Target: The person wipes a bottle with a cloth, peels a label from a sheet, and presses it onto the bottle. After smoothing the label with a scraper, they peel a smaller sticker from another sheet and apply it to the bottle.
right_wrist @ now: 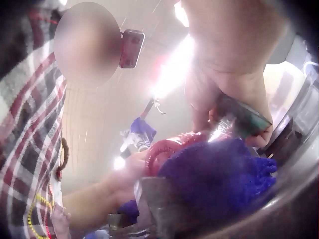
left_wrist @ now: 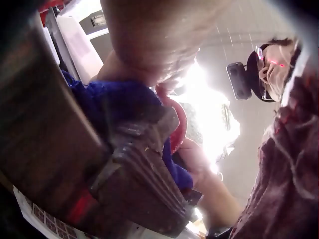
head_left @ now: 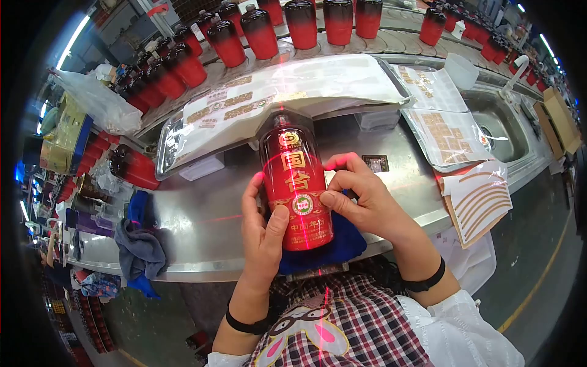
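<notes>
A glossy red bottle with a dark neck and gold characters (head_left: 296,183) leans back over a blue cloth (head_left: 351,238), its front facing the head camera. The left hand (head_left: 260,238) grips its left side, thumb on the lower front. On the other side the right hand (head_left: 367,199) holds the edge, its thumb beside a round white and green label (head_left: 302,204). In the left wrist view the bottle's red base (left_wrist: 178,124) shows past the blue cloth (left_wrist: 114,99). A dark greenish piece (right_wrist: 244,117) lies against the right hand (right_wrist: 229,64); what it is, I cannot tell.
Behind the bottle lies a tray with white sheets and gold labels (head_left: 293,85). Red and black bottles (head_left: 302,27) stand along the conveyor. To the right are another label tray (head_left: 443,134), a sheet of curved strips (head_left: 480,199) and a sink (head_left: 504,128); a grey cloth (head_left: 137,248) hangs left.
</notes>
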### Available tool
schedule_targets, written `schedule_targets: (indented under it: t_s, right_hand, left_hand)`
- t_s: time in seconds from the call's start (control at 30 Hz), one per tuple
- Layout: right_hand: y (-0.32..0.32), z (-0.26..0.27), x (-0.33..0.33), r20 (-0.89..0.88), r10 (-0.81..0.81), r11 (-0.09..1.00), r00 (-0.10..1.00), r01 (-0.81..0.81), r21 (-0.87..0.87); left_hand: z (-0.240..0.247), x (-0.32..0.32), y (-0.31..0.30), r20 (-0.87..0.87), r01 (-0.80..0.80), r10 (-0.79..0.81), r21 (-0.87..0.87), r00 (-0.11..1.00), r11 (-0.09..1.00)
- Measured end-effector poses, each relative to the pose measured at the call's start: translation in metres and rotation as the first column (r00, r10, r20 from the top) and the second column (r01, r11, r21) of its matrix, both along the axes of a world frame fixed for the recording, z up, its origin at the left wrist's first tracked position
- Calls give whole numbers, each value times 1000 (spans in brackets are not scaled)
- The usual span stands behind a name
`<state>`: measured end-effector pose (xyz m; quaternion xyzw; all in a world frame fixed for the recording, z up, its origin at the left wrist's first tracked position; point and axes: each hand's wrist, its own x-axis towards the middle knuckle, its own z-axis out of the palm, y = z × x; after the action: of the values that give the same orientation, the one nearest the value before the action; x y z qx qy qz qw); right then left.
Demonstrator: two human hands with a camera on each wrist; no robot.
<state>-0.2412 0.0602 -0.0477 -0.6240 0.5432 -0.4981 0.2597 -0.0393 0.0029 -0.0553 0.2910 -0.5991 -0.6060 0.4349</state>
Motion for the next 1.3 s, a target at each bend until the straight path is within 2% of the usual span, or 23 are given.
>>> schedule_targets:
  t_s: [0.33,0.53,0.63,0.67,0.73,0.87,0.9,0.93,1.3]
  right_hand:
    - [0,-1,-1,5,4,1000,1000,-4,16]
    - [0,-4,-3,68,12,998,998,-17,68]
    - [2,-11,-15,-8,-16,990,1000,17,141]
    - [3,-12,-16,-135,-143,987,981,150,49]
    - [9,-9,-13,-340,-405,914,849,367,-174]
    - [31,7,13,-267,-137,974,954,81,-212]
    - [32,5,16,-316,-108,974,943,37,-222]
    - [31,3,17,-319,-116,972,941,42,-229]
    - [32,1,23,-356,-125,972,926,42,-230]
  left_hand:
    - [1,-1,0,-6,-2,2,-5,1000,1000]
    - [-1,0,0,-9,5,-5,18,1000,1000]
    - [-3,0,-1,8,-10,10,1,1000,1000]
    - [-2,0,-1,3,-2,2,9,1000,1000]
    - [-1,0,0,-9,14,-14,31,1000,999]
    - [-4,1,-1,-59,28,-26,45,998,999]
    - [-8,2,-3,-100,44,-39,46,994,998]
    - [-10,3,-4,-140,57,-50,49,989,997]
    - [-3,3,-2,-57,75,-73,30,996,997]
